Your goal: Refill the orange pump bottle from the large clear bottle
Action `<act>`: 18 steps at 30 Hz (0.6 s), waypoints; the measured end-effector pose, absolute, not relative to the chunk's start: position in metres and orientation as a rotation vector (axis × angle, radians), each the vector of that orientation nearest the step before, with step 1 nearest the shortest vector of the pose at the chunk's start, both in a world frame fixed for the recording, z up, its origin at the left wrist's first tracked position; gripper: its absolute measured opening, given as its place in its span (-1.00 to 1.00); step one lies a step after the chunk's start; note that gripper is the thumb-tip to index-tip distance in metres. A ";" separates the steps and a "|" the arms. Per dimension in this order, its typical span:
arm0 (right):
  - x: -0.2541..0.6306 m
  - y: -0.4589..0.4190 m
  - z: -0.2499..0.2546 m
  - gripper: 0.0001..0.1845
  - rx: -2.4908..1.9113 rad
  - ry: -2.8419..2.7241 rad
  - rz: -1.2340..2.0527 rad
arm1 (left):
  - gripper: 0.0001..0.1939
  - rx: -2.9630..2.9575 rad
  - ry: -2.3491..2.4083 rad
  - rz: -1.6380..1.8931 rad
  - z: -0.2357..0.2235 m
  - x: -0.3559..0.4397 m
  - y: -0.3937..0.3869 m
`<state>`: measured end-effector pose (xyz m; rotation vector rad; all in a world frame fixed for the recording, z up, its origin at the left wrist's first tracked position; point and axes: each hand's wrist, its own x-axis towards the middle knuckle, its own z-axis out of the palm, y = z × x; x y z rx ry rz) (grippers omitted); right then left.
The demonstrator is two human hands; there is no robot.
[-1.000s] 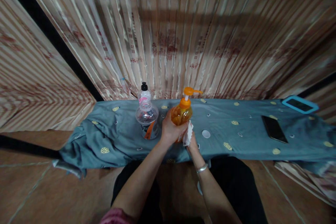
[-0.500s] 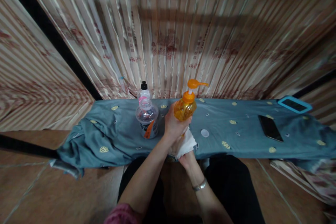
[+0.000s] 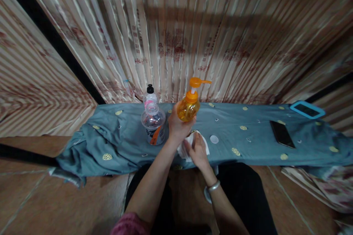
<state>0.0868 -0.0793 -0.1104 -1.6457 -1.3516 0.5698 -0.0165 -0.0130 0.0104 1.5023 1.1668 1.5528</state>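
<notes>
My left hand is wrapped round an orange pump bottle, which tilts slightly with its pump head up and the spout pointing right. Below it, my right hand presses a white cloth or tissue near the bottle's lower end, fingers bent over it. The bottle's base is hidden behind the hands. To the left of my left hand stands a clear plastic bottle with an orange and dark label. Behind that is another clear bottle with a black cap.
A bench or low table covered with a teal cloth runs across the view. On it lie a small white disc, a dark phone and a blue-framed object. A striped curtain hangs behind.
The pump bottle in my left hand has shifted a little left and up. My right hand has moved from beneath the white cloth to on top of it.
</notes>
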 end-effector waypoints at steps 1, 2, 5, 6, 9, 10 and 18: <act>0.081 -0.077 -0.115 0.15 -1.651 -1.391 0.546 | -0.41 1.500 1.169 1.561 0.011 -0.017 -0.012; 0.078 -0.076 -0.118 0.10 -1.644 -1.423 0.524 | -0.41 1.501 1.170 1.566 0.011 -0.017 -0.012; 0.082 -0.080 -0.112 0.01 -1.622 -1.414 0.460 | -0.42 1.513 1.164 1.554 0.010 -0.017 -0.011; 0.087 -0.082 -0.106 -0.02 -1.624 -1.385 0.444 | -0.41 1.516 1.160 1.544 0.009 -0.016 -0.011; 0.101 -0.077 -0.079 0.05 -1.580 -1.387 0.438 | -0.42 1.524 1.139 1.522 0.004 -0.011 -0.011; 0.104 -0.072 -0.071 0.09 -1.549 -1.415 0.444 | -0.42 1.529 1.132 1.515 0.003 -0.009 -0.011; 0.109 -0.040 -0.039 -0.14 -1.572 -1.483 0.507 | -0.40 1.541 1.104 1.429 -0.002 0.015 -0.010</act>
